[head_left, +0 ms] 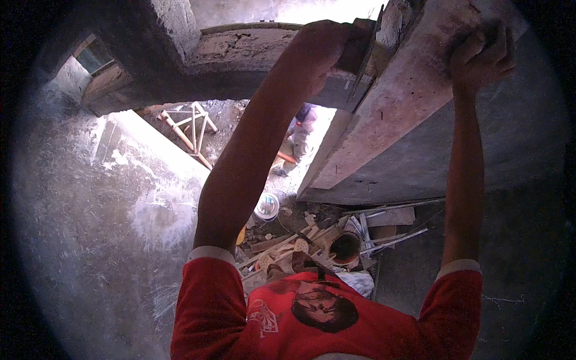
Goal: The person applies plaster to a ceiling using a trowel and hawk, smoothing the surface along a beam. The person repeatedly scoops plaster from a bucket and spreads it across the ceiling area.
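My left hand (329,45) reaches up to the wall opening, its fingers closed around a dark thing. A thin flat tool (363,69), seen edge-on, runs beside that hand along the left side of a long board; its exact kind does not show. My right hand (483,57) grips the upper right edge of the pale, mortar-stained board (396,114), with the fingers bent against it. The board slants down along the side of the opening, and small nails stick out of its face. Rough mortar (246,45) lies along the ledge left of my left hand.
Grey plastered walls (96,198) stand on both sides. Below lie loose wood strips (366,234), a round dark-mouthed container (345,247) and a pail (267,207). Through the opening show a wooden trestle frame (191,129) and another person (300,135).
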Available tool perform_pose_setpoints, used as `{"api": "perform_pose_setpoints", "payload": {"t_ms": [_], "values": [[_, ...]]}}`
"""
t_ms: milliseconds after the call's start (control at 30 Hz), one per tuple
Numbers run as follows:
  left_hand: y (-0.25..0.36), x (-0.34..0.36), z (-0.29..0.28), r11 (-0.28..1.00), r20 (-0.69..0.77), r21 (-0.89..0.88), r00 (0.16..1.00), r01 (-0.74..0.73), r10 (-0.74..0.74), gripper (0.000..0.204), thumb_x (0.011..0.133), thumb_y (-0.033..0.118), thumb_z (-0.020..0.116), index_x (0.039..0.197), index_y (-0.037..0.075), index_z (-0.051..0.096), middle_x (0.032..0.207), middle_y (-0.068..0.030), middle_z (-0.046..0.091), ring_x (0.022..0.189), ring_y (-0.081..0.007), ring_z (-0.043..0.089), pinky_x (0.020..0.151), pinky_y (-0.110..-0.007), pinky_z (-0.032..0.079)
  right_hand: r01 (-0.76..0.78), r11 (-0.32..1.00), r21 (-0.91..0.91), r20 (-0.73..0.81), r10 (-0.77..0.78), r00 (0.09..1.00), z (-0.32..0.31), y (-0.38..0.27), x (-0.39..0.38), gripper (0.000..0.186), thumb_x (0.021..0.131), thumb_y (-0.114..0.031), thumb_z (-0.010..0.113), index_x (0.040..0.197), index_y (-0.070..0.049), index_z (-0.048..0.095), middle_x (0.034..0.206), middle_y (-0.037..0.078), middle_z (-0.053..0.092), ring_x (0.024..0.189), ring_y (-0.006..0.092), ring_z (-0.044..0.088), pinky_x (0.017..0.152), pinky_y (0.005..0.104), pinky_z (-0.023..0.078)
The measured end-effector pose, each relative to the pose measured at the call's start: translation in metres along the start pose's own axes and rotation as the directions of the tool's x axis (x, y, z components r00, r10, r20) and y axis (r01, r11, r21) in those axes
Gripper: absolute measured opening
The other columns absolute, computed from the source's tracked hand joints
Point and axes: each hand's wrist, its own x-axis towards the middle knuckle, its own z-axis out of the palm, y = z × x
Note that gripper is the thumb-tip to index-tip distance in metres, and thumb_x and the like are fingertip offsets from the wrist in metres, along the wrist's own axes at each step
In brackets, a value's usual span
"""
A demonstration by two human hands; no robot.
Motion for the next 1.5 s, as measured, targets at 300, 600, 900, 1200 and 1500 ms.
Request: {"api": "perform_pose_setpoints", "payload": {"t_ms": [300, 600, 900, 1200, 1500], "values": [[-0.03, 0.066, 0.072, 0.948, 0.094, 0.253, 0.97, 0.195, -0.225, 0.064, 0.074, 0.005, 0.083, 0.134, 0.009, 0.059, 0.107, -0.0138, 0.073, 0.098, -0.021, 0.073, 0.089, -0.036, 0.061, -0.02, 0.999, 0.032, 0.001, 0.02, 1.0, 0.0, -0.008, 0.001, 0.049, 0.105, -0.045, 0.042, 0.132, -0.008, 0.058, 0.132, 0.013, 0.06, 0.113, 0.0289, 0.053, 0.094, 0.0474, 0.037], [-0.024, 0.082, 0.086, 0.364, 0.311, -0.661, 0.681, 0.656, -0.663, 0.045, 0.082, 0.012, 0.078, 0.125, 0.006, 0.065, 0.101, -0.014, 0.074, 0.093, -0.0222, 0.073, 0.084, -0.036, 0.062, -0.04, 0.999, 0.02, 0.013, 0.04, 0.999, 0.0, -0.008, 0.0, 0.049, 0.104, -0.045, 0.042, 0.131, -0.009, 0.059, 0.132, 0.013, 0.061, 0.114, 0.0287, 0.054, 0.094, 0.0472, 0.036], [0.028, 0.052, 0.02, 0.791, 0.239, -0.36, 0.868, 0.495, -0.435, 0.043, 0.08, 0.011, 0.079, 0.121, 0.004, 0.067, 0.104, -0.0156, 0.072, 0.092, -0.0246, 0.072, 0.084, -0.038, 0.06, -0.032, 0.996, 0.08, -0.001, 0.032, 0.999, 0.003, -0.015, -0.001, 0.047, 0.104, -0.043, 0.043, 0.133, -0.009, 0.058, 0.134, 0.012, 0.059, 0.116, 0.0279, 0.052, 0.097, 0.0465, 0.034], [0.01, 0.002, 0.007, 0.959, 0.104, 0.032, 0.953, 0.282, -0.284, 0.035, 0.078, 0.001, 0.075, 0.113, 0.0, 0.068, 0.106, -0.02, 0.07, 0.099, -0.0324, 0.069, 0.091, -0.042, 0.057, -0.044, 0.998, 0.047, 0.035, 0.043, 0.998, 0.0, -0.014, 0.0, 0.047, 0.104, -0.043, 0.044, 0.134, -0.009, 0.057, 0.136, 0.011, 0.058, 0.121, 0.0282, 0.05, 0.098, 0.0474, 0.035], [-0.054, 0.038, 0.078, 0.971, 0.088, -0.087, 0.972, 0.223, -0.216, 0.024, 0.103, 0.014, 0.049, 0.113, -0.001, 0.065, 0.106, -0.0183, 0.069, 0.094, -0.0262, 0.072, 0.083, -0.039, 0.064, -0.056, 0.998, 0.033, 0.029, 0.056, 0.998, -0.002, -0.007, 0.0, 0.047, 0.103, -0.045, 0.045, 0.131, -0.01, 0.059, 0.132, 0.012, 0.06, 0.115, 0.0301, 0.054, 0.095, 0.0489, 0.037]]}}
